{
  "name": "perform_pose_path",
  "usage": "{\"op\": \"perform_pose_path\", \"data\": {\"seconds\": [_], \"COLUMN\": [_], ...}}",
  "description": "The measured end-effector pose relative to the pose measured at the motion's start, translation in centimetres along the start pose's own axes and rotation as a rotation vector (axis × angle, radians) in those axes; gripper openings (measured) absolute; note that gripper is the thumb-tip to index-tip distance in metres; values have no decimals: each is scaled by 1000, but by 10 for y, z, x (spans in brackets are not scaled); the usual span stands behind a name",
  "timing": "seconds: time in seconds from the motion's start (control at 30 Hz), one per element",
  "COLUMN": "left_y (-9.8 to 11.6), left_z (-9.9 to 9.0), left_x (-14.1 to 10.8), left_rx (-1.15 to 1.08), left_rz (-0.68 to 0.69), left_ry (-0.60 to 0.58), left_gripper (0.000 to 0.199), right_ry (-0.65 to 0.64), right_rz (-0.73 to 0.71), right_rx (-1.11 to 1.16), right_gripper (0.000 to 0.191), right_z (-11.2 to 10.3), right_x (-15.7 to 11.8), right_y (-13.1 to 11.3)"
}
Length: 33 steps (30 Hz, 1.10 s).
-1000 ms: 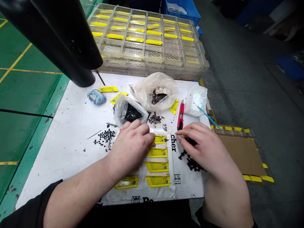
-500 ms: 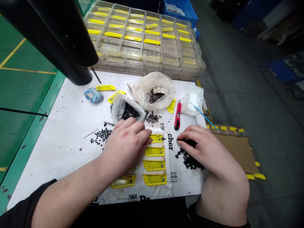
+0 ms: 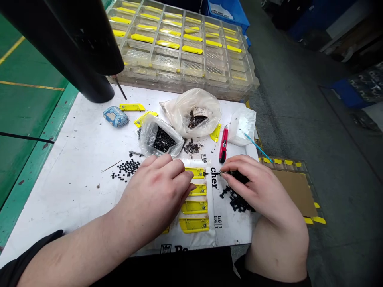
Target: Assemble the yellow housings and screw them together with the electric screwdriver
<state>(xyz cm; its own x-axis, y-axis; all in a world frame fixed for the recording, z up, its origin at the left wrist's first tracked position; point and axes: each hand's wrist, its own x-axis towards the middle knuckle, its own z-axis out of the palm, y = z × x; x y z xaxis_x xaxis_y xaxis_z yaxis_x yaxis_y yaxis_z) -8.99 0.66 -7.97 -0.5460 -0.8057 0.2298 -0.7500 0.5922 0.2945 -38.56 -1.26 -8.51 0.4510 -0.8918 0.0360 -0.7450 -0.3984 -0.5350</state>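
Observation:
My right hand (image 3: 254, 187) pinches a small black fastener (image 3: 216, 173) between thumb and fingertips, its thin tip close to the top yellow plastic part (image 3: 196, 172). A heap of black fasteners (image 3: 237, 203) lies under that palm. My left hand (image 3: 155, 195) rests over the left end of the yellow parts, its fingertips against the top one, and its thumb is hidden. Three more yellow parts (image 3: 194, 207) lie in a column below on a white padded mailer (image 3: 214, 235). The forearm hides another part at lower left.
Ahead stand a clear bag of black bits (image 3: 163, 139), a bag of dark metal pieces (image 3: 191, 111), a red utility knife (image 3: 223, 144) and a blue tin (image 3: 115, 116). A stacked clear tray (image 3: 179, 52) holds yellow parts behind the white table (image 3: 66, 187). A black tube (image 3: 68, 48) hangs at upper left.
My right hand has moved left and up, bringing the fastener closer to the top yellow part. My left hand has slid right, covering more of the lower left part. The view has shifted slightly.

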Motion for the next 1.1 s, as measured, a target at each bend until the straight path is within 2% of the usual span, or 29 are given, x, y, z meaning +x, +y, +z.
{"op": "perform_pose_path", "data": {"seconds": [0.17, 0.27, 0.4, 0.53, 0.6, 0.83, 1.1], "left_y": [-1, 0, 0, 1, 1, -1, 0], "left_z": [2, 3, 8, 15, 19, 26, 25], "left_x": [0, -1, -1, -1, 0, 0, 0], "left_rx": [-17, -26, -23, -9, 7, 38, 31], "left_rz": [1, 9, 52, 80, 94, 111, 110], "left_ry": [-5, -20, -84, -159, -186, -179, -180], "left_gripper": [25, 22, 14, 12, 11, 15, 18], "right_ry": [6, -8, -101, -186, -194, -213, -285], "right_rz": [40, -37, -103, -90, -117, -195, -122], "right_rx": [-1, 59, 54, 44, 72, 73, 99], "right_gripper": [9, 10, 17, 6, 6, 6, 11], "right_z": [0, -1, 2, 8, 11, 16, 18], "right_x": [0, -2, -1, 3, 4, 2, 1], "right_y": [-6, -9, -12, -14, -14, -10, -14]}}
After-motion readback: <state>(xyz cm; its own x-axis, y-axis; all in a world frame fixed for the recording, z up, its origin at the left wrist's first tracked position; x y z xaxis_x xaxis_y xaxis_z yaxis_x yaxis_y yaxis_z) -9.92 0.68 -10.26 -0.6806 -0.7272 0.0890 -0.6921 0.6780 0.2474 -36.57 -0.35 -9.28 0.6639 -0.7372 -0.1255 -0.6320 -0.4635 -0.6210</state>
